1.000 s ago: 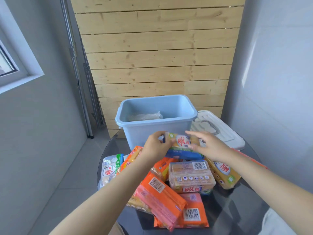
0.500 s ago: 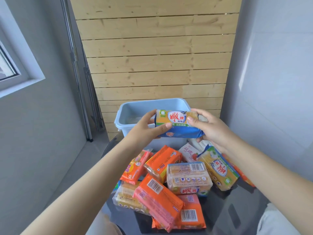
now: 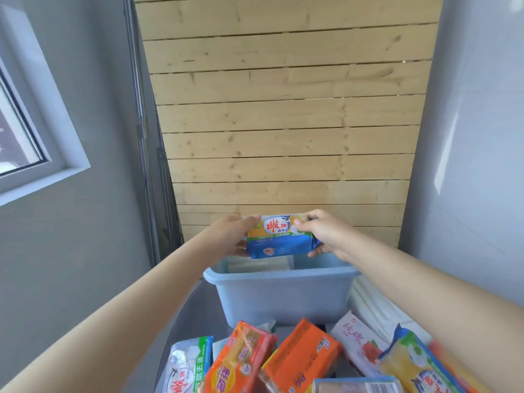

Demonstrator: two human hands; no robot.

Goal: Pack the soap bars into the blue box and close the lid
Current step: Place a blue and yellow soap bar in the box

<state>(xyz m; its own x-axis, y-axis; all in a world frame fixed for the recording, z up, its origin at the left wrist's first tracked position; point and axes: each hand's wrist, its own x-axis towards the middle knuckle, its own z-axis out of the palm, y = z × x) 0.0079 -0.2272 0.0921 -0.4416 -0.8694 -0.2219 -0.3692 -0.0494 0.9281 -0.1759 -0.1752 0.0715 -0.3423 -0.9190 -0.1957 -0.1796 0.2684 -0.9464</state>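
Holding one blue-and-yellow plastic-wrapped soap bar (image 3: 279,236) level above open pale-blue plastic box (image 3: 280,293): left hand (image 3: 232,236) and right hand (image 3: 323,236), fingers closed on opposite ends. Remaining wrapped soap bars, orange (image 3: 300,355) among others, heaped on table nearer body; white lid (image 3: 377,307) beside box, off. Risk: slick wrapper slipping on uneven release, bar landing askew or striking box rim.

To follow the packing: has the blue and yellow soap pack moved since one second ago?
Yes. The soap pack, held by both hands, went from the pile up over the blue box.
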